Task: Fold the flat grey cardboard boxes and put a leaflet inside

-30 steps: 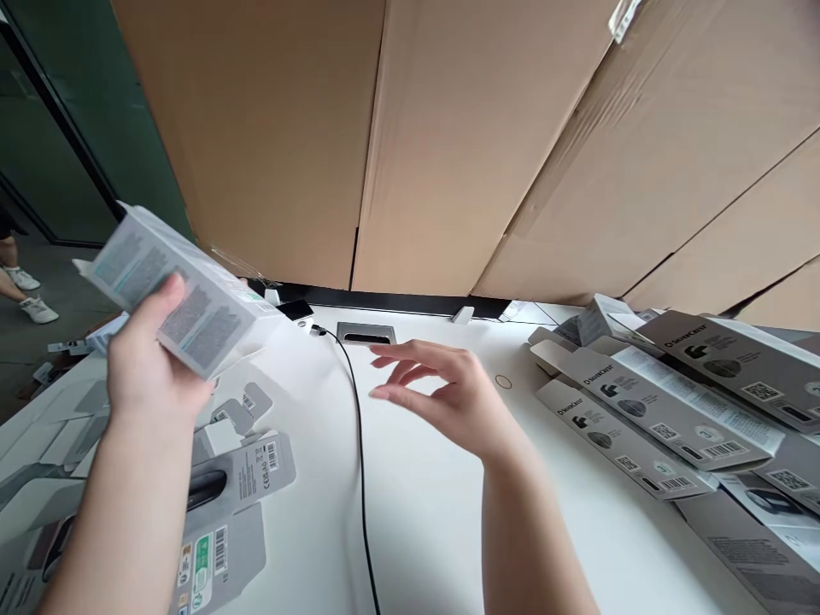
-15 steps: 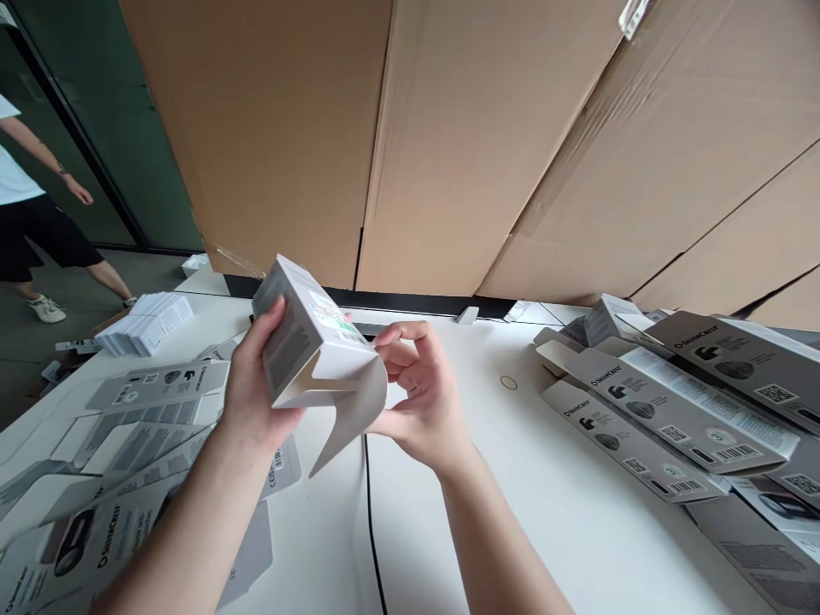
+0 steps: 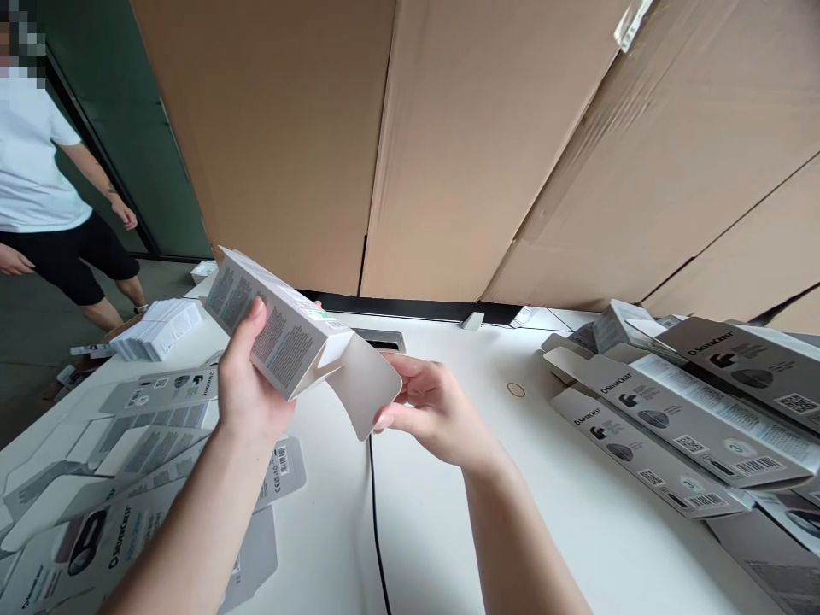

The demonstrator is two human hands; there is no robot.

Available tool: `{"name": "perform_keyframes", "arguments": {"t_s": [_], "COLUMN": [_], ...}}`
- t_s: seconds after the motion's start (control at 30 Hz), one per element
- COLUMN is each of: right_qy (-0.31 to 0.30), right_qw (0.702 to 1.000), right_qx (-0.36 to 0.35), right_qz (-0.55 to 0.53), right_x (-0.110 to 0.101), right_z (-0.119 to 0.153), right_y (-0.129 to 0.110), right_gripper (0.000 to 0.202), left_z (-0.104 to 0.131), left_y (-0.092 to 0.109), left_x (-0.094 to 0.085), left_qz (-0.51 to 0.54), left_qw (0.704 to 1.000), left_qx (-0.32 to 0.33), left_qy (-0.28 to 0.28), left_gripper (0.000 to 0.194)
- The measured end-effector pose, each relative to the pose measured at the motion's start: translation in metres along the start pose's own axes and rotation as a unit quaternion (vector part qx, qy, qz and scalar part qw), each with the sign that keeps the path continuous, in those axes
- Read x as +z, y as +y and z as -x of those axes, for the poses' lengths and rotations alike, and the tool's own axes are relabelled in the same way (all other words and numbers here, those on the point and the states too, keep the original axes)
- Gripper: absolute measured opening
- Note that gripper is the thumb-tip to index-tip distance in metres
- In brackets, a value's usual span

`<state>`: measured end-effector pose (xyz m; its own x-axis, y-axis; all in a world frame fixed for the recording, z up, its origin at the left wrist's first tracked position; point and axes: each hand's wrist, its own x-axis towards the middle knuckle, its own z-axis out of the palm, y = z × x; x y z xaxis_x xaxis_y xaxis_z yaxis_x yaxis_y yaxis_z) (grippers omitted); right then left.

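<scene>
A small grey and white printed carton (image 3: 288, 333) is held up above the table, tilted, its near end facing right. My left hand (image 3: 253, 384) wraps round its body, thumb on the text-covered side. From that end a curved end flap (image 3: 368, 384) stands out, and my right hand (image 3: 429, 406) pinches its edge between thumb and fingers. The carton's inside is mostly hidden by the flap. Flat unfolded cartons (image 3: 128, 461) lie under and beside my left forearm.
Erected cartons (image 3: 679, 418) are piled at the right. A stack of folded white papers (image 3: 157, 329) sits at the far left. A rubber band (image 3: 516, 389) and a black cable (image 3: 376, 530) lie on the white table (image 3: 436, 530). Large cardboard boxes (image 3: 448, 154) rise behind; a person (image 3: 44, 162) stands left.
The carton has turned and shifted left, showing more of its text side. My right hand has closed on the flap and swung it outward. The person at left has come further into view.
</scene>
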<state>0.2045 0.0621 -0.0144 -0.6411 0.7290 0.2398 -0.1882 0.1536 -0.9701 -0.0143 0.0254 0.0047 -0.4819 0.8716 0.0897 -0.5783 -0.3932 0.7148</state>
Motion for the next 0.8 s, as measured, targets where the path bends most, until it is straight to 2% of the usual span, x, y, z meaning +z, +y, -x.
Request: {"name": "perform_keyframes", "arguments": {"t_s": [0.07,0.13,0.3,0.5,0.57,0.63,0.7,0.73,0.8], "right_qy": [-0.024,-0.02,0.031,0.039,0.057,0.116,0.175,0.188,0.183], "right_qw": [1.0,0.999,0.998,0.995,0.989,0.972,0.936,0.911,0.862], "right_qx": [0.014,0.028,0.043,0.021,0.013,-0.043,-0.146,-0.197,-0.264], "right_qz": [-0.011,-0.011,0.015,0.089,0.134,0.197,0.27,0.308,0.391], "right_x": [-0.001,-0.001,0.0,-0.002,-0.001,0.001,0.005,0.006,0.009], "right_z": [0.0,0.002,0.004,0.003,0.004,0.005,0.007,0.008,0.009], "right_y": [0.0,-0.002,-0.004,-0.004,-0.006,-0.009,-0.013,-0.015,-0.018], "right_gripper": [0.038,0.034,0.04,0.054,0.047,0.042,0.06,0.06,0.039], "left_z": [-0.001,-0.001,0.001,0.001,0.0,-0.001,0.0,0.0,0.003], "left_y": [0.0,0.0,0.002,0.002,0.002,0.002,0.0,-0.002,-0.007], "left_x": [-0.001,-0.002,0.0,0.0,-0.001,0.0,0.001,0.002,0.003], "left_qz": [-0.002,-0.003,0.02,0.029,0.025,0.021,0.017,0.013,-0.001], "left_qw": [1.0,1.0,0.998,0.998,0.999,0.999,1.0,1.0,1.0], "left_qx": [0.009,0.021,0.031,0.011,0.011,0.017,0.018,0.011,-0.024], "left_qy": [-0.009,-0.018,-0.04,-0.055,-0.043,-0.017,0.01,0.015,0.006], "left_gripper": [0.05,0.045,0.041,0.043,0.045,0.048,0.05,0.052,0.056]}}
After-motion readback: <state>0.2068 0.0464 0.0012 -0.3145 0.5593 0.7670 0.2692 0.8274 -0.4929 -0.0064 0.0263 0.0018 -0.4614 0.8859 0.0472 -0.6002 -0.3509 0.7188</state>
